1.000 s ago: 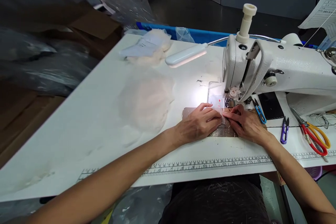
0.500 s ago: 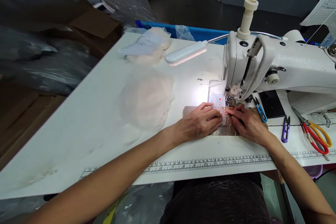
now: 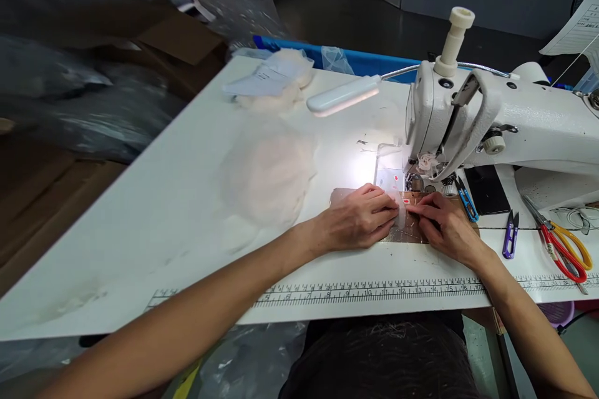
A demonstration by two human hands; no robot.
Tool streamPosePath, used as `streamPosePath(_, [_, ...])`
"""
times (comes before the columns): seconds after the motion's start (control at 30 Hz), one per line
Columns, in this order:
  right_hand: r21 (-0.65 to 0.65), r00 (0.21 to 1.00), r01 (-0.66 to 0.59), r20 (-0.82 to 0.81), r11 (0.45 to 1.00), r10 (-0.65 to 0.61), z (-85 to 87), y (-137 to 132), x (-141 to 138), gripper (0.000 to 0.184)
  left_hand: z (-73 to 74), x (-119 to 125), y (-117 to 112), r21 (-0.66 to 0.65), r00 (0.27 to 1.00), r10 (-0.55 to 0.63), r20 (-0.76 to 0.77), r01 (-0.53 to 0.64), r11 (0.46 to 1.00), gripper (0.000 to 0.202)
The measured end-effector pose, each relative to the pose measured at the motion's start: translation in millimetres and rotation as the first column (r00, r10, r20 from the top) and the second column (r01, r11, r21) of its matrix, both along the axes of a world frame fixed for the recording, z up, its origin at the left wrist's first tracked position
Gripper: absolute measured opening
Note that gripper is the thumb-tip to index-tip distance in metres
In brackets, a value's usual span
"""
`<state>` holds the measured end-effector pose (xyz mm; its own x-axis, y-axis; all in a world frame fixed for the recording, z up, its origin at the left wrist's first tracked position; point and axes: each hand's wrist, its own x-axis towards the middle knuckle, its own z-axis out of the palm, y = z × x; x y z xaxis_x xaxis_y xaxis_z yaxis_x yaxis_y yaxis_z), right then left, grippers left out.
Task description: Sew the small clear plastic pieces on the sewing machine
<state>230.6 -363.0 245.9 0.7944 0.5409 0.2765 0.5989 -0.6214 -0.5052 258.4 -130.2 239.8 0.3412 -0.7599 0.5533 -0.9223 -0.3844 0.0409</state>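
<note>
A white sewing machine (image 3: 468, 118) stands at the right of the table. Its presser foot (image 3: 414, 182) is just beyond my fingers. My left hand (image 3: 362, 217) lies with bent fingers pressed together on a narrow strip of sheer white fabric (image 3: 401, 215), left of the foot. From the right, my right hand (image 3: 444, 227) reaches in, index finger forward and the other fingers curled under. Its fingertip is close to a small white label with a red mark (image 3: 406, 201). What its fingers pinch, if anything, is hidden. Brown tape (image 3: 412, 230) covers the table beneath both hands.
Blue thread snips (image 3: 468, 201), purple snips (image 3: 510, 235), a black phone (image 3: 487, 190) and red- and yellow-handled scissors (image 3: 565, 246) lie at right. A lamp (image 3: 344, 96) hangs over the table. Sheer pale fabric (image 3: 269, 174) spreads at left, with a paper-topped bundle (image 3: 276, 78) behind.
The view has shifted slightly, so the scene sits a little farther right. My right fingertip has drawn down off the red-marked label, which shows more plainly. My left hand stays on the fabric.
</note>
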Motion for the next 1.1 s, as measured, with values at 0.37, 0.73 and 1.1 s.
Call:
streamPosePath(0.37, [-0.211, 0.997, -0.063, 0.037, 0.975, 0.073, 2.7, 2, -2, 0.034, 5.5, 0, 1, 0.034, 0.992, 0.081, 0.093, -0.084, 0.996, 0.019])
streamPosePath(0.73, [-0.230, 0.992, -0.064, 0.091, 0.971, 0.087, 1.0, 3, -5, 0.034, 2.4, 1, 6, 0.148, 0.988, 0.131, 0.079, -0.141, 0.979, 0.033])
streamPosePath(1.1, [-0.451, 0.987, -0.004, 0.143, 0.892, 0.077, 9.1, 10, -2, 0.026, 7.3, 11, -1, 0.289, 0.987, 0.130, 0.089, -0.151, 0.945, 0.035])
